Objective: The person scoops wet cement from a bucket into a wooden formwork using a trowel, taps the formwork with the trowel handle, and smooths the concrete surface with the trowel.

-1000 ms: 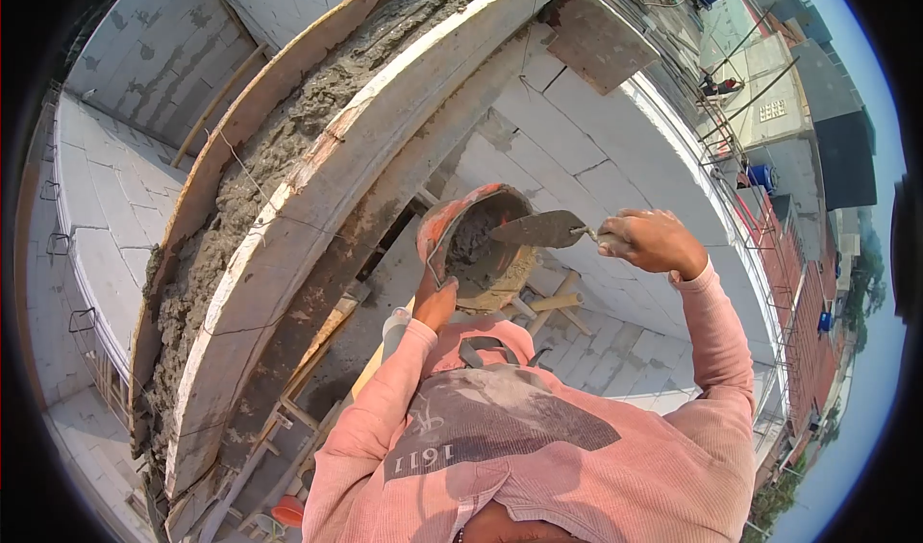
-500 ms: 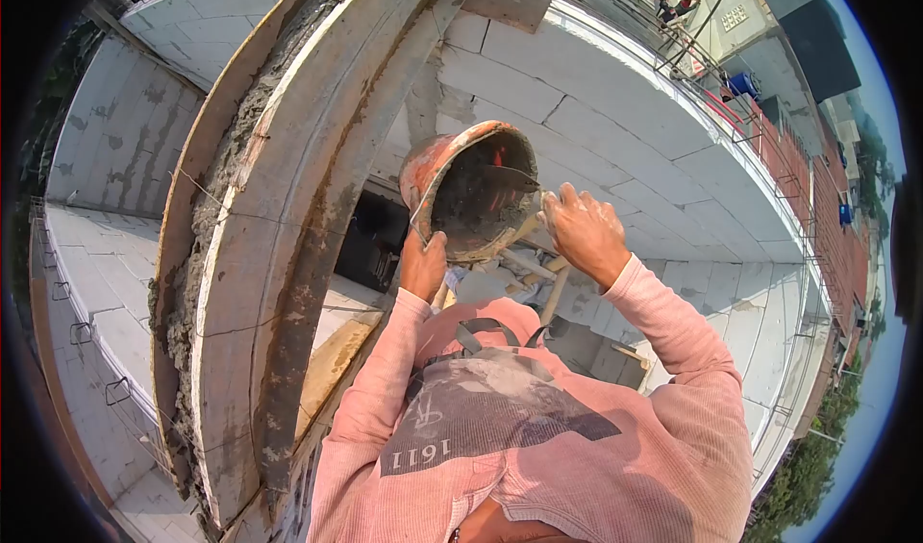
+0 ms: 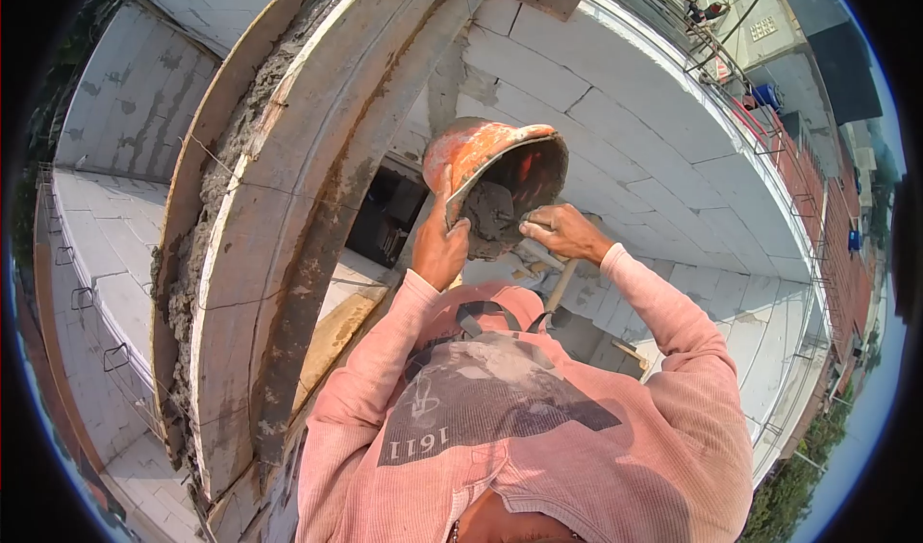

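An orange bucket [image 3: 471,146], caked with mortar, is tilted with its mouth toward me and to the right. My left hand [image 3: 441,248] is closed on the near left side of its rim. At the right side of the mouth, my right hand [image 3: 565,231] is wrapped around the handle of a trowel [image 3: 494,204]. The blade reaches inside the bucket, where grey mortar coats the wall; its outline is partly lost in shadow. Both hands are to the right of a board formwork [image 3: 279,206].
Wet concrete [image 3: 226,125] fills the gap between the formwork boards, tied by thin wires. A pale block wall [image 3: 663,149] curves along the right. Below lie a wooden plank [image 3: 336,336] and a dark opening [image 3: 386,211]. Rebar [image 3: 115,355] sticks up at far left.
My right hand has moved down and left, taking the trowel blade deeper into the bucket. The bucket has shifted slightly right and turned, and my left hand has moved with it.
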Motion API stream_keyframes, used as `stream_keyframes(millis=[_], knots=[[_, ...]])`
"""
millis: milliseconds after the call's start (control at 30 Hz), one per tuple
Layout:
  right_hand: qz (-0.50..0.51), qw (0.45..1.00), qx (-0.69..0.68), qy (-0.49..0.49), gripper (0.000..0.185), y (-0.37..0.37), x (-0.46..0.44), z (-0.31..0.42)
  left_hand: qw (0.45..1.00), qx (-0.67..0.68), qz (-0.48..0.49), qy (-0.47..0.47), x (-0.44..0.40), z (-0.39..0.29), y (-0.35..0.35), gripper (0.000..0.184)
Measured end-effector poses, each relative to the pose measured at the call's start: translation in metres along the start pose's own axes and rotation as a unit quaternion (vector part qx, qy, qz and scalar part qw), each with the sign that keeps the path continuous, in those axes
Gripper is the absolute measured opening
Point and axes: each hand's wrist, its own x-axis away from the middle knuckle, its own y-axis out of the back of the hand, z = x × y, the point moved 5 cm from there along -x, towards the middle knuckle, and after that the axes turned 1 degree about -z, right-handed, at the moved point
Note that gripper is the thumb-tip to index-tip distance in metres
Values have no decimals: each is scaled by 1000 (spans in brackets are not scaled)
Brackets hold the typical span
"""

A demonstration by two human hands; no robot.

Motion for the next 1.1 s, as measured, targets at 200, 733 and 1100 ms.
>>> stream_keyframes(millis=[200, 733, 1100], knots=[[40, 981, -177, -69, 48, 1, 4, 6, 977, 170, -18, 126, 0, 63, 3, 46], [74, 986, -148, 0, 36, 319, -26, 154, 943, 217, 32, 251, 32, 114, -15, 44], [-84, 751, 484, 440, 43, 332, -193, 322, 982, 89, 47, 162, 35, 165, -45, 44]])
